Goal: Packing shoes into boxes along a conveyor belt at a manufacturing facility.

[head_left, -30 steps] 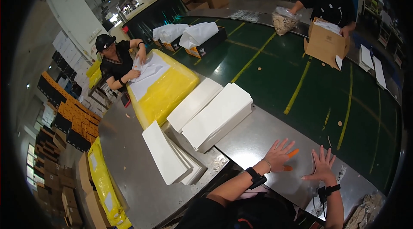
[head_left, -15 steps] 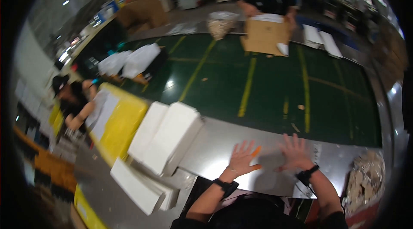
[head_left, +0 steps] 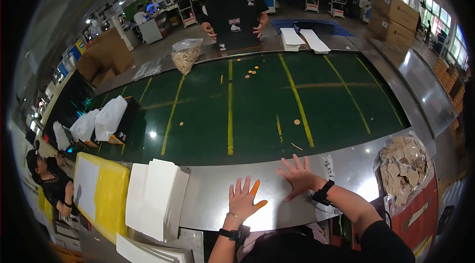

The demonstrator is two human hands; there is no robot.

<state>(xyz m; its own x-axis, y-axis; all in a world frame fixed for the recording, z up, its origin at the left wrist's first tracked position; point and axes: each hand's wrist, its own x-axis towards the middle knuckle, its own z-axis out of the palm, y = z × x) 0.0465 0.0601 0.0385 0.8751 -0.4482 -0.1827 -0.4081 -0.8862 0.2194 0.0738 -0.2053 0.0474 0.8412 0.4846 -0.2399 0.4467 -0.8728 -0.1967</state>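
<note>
My left hand [head_left: 242, 203] is spread over the steel table ledge [head_left: 213, 194], with orange finger covers on its thumb and index finger. To its right, my right hand [head_left: 299, 179] hovers with its fingers apart, close to the green belt's near edge. Neither hand holds anything. Each wrist wears a black strap. Left of my left hand stands a thick stack of white sheets or cards [head_left: 153, 198]; I cannot make out which.
Beyond the ledge runs a green belt [head_left: 203, 124] with yellow lines, small round bits and covered boxes [head_left: 111, 119]. A yellow-wrapped bundle [head_left: 111, 194] lies left; a clear bag of brown scraps [head_left: 405, 164] sits right. Co-workers stand opposite [head_left: 235, 11] and at left [head_left: 54, 184].
My view has shifted, and both hands stay spread above the ledge. The brown cardboard piece in front of the co-worker opposite is gone from there; small round bits now show on the belt.
</note>
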